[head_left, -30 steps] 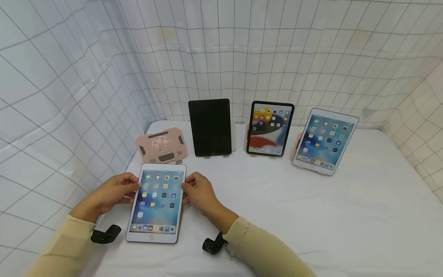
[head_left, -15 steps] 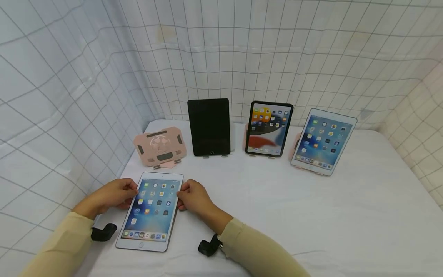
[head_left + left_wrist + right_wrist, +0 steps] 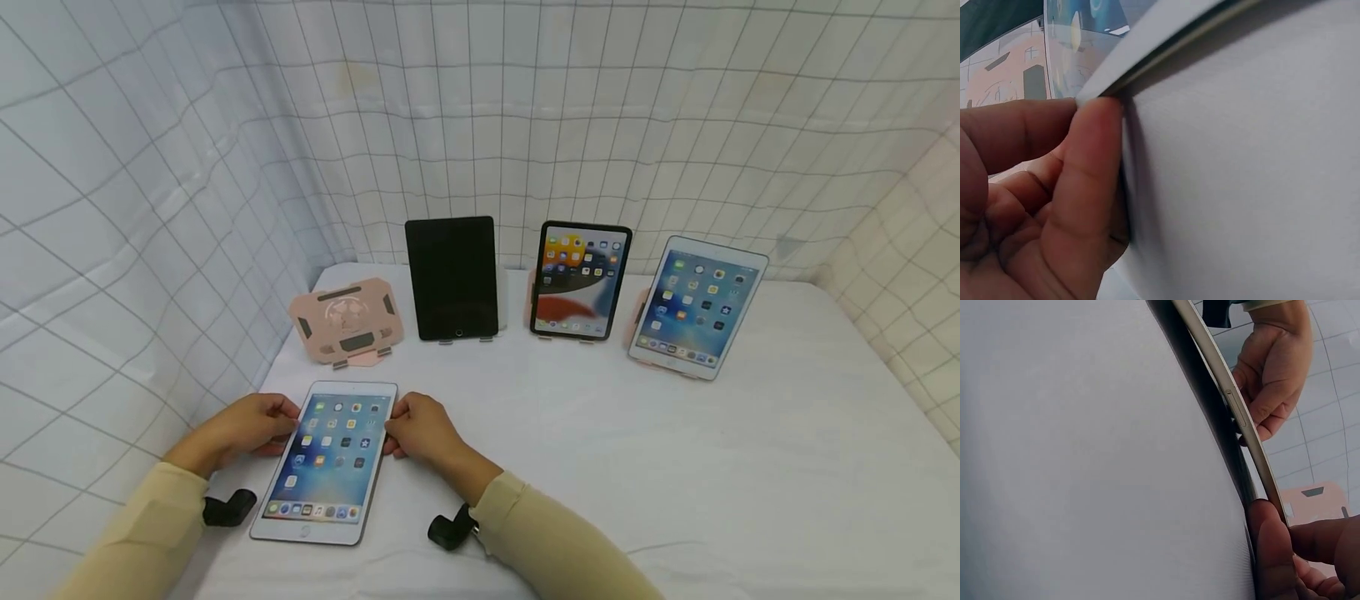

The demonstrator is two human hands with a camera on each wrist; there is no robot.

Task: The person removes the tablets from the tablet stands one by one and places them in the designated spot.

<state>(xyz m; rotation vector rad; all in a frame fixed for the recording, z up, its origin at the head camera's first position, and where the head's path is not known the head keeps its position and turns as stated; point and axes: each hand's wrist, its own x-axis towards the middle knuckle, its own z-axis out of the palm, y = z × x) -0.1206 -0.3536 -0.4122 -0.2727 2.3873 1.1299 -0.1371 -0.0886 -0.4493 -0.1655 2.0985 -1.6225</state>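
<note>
As the bare left hand [image 3: 258, 423] and the bare right hand [image 3: 424, 430] are pinching its long edges, a slim white-framed tablet [image 3: 322, 462] is facing upward

While the slim white-framed tablet is occupying the lower left of the frame, each hand's grip is holding one long edge in the far half, thumb and fingertips pressing together. The wrist views are showing a gap under the edges, above the white cloth-covered worktop [image 3: 675, 467]; whether the near end is resting there, I cannot tell. Just beyond, a pink slotted stand [image 3: 348, 323] is leaning back at left.

Because both pinches are sitting far forward, the near end could be dropping or swinging if either fingertip were slipping. Uneven pulling could be twisting it loose, and a black curved piece [image 3: 225, 510] near its lower left edge could be snagging it.

No brand or label is showing legibly. This screen, the black-framed tablet [image 3: 577, 283] right of upper centre and the second white-framed tablet [image 3: 696, 308] further right are displaying icons too tiny to read; the dark-screened black tablet [image 3: 452, 279] is showing only its round button.
</note>
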